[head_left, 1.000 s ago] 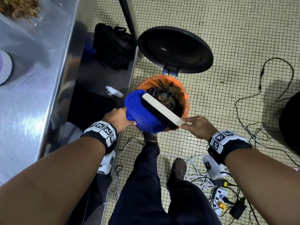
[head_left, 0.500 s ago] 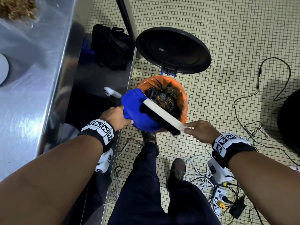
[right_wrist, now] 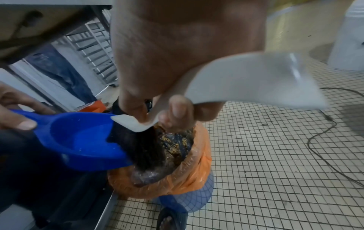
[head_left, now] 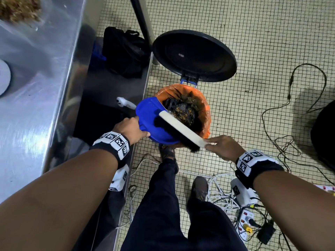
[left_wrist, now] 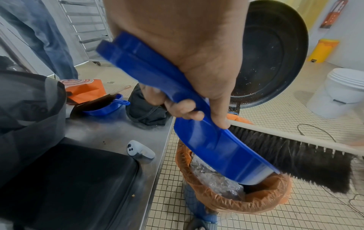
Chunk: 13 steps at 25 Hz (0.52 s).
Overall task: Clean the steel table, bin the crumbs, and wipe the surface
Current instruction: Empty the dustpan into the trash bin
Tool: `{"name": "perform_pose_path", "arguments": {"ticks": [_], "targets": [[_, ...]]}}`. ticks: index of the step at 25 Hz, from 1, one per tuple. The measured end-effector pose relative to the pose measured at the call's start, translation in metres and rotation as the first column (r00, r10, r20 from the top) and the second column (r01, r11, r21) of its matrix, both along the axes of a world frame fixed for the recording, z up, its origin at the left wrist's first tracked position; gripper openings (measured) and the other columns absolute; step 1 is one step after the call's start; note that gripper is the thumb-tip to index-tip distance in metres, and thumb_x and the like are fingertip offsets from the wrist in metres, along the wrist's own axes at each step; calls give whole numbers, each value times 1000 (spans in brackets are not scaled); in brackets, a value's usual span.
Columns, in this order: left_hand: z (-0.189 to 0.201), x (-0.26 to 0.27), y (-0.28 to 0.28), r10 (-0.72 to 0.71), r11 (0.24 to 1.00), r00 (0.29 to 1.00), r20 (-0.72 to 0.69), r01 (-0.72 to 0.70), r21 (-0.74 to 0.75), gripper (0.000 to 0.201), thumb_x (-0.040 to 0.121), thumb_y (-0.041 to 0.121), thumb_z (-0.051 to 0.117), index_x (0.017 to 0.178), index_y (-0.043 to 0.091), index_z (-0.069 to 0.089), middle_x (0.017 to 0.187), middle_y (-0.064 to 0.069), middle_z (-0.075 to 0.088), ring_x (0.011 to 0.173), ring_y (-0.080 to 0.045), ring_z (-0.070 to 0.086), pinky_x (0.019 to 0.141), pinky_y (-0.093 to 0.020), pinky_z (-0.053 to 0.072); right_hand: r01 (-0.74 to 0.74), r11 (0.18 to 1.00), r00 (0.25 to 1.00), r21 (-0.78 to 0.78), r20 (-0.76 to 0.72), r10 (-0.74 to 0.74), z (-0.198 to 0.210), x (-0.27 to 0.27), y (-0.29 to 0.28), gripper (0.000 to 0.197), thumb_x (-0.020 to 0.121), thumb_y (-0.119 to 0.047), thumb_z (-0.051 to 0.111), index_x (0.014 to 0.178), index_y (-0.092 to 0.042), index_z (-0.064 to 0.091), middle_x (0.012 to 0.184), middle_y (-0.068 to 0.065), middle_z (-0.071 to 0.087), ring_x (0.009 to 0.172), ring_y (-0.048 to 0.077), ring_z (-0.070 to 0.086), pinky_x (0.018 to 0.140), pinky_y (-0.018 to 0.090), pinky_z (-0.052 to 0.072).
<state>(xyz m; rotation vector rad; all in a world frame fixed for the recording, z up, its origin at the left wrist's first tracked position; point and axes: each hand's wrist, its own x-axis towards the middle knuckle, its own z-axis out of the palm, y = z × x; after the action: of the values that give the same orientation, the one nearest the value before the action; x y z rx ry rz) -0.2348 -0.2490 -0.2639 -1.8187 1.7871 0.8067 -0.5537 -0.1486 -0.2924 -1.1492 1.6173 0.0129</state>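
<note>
My left hand (head_left: 130, 130) grips the handle of a blue dustpan (head_left: 150, 122), tipped over the orange-lined bin (head_left: 205, 113). My right hand (head_left: 223, 147) holds a white-backed brush (head_left: 181, 130) with black bristles lying across the pan's mouth. In the left wrist view the fingers curl round the dustpan (left_wrist: 216, 146) handle, and the brush bristles (left_wrist: 291, 157) hang over the bin (left_wrist: 236, 200). The right wrist view has the brush (right_wrist: 138, 140) inside the dustpan (right_wrist: 82, 140), with crumbs on the rubbish in the bin (right_wrist: 189, 175). A crumb pile (head_left: 20, 8) lies on the steel table (head_left: 36, 105).
The bin's black lid (head_left: 194, 55) stands open behind it. A black bag (head_left: 125, 51) and a white controller (head_left: 125, 104) lie on the table's lower shelf. Cables and a power strip (head_left: 248, 221) lie on the tiled floor by my feet. A white bucket (left_wrist: 342, 91) stands further off.
The dustpan and brush shifted slightly left and away over the bin. The brush has moved a little along the pan's mouth. Both hands keep their hold.
</note>
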Motion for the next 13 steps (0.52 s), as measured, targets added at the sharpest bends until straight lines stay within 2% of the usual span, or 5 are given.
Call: {"name": "perform_pose_path", "arguments": {"ticks": [4, 7, 8, 10, 13], "targets": [[-2, -1, 3, 12, 1000, 1000, -1, -12, 4, 54, 76, 54, 73, 118, 23, 57, 104, -4, 66, 92, -28, 65, 79, -38, 54, 77, 997, 996, -15, -46, -78, -1, -3, -3, 36, 87, -36, 64, 123, -30, 65, 37, -18, 51, 29, 2, 41, 39, 11, 33], [-1, -7, 4, 6, 1000, 1000, -5, -6, 20, 53, 76, 53, 73, 118, 24, 57, 108, -4, 66, 97, -29, 64, 84, -39, 53, 66, 995, 998, -77, 14, -65, -1, 12, -8, 38, 86, -36, 65, 122, -28, 65, 79, -10, 71, 37, -2, 49, 45, 7, 38], [0, -10, 4, 3, 1000, 1000, -7, -3, 23, 54, 76, 53, 72, 119, 25, 57, 110, -5, 66, 99, -29, 64, 85, -39, 53, 51, 994, 999, -94, 19, -49, -1, 18, -9, 37, 86, -36, 65, 122, -28, 66, 82, -6, 71, 39, -4, 50, 48, 6, 39], [2, -15, 4, -3, 1000, 1000, -14, 4, 22, 54, 77, 53, 71, 122, 26, 56, 113, -6, 65, 103, -30, 63, 86, -38, 51, 30, 995, 999, -97, 30, -27, -2, 28, -5, 36, 86, -35, 65, 122, -29, 66, 71, -11, 63, 40, -6, 50, 47, 6, 38], [5, -16, 3, -17, 1000, 1000, -18, 17, 17, 52, 77, 52, 71, 121, 27, 57, 112, -5, 65, 104, -30, 62, 86, -36, 50, 34, 997, 999, -73, 16, -33, -8, 27, 8, 37, 86, -35, 65, 123, -30, 66, 61, -11, 60, 39, 3, 47, 43, 9, 36]]}}
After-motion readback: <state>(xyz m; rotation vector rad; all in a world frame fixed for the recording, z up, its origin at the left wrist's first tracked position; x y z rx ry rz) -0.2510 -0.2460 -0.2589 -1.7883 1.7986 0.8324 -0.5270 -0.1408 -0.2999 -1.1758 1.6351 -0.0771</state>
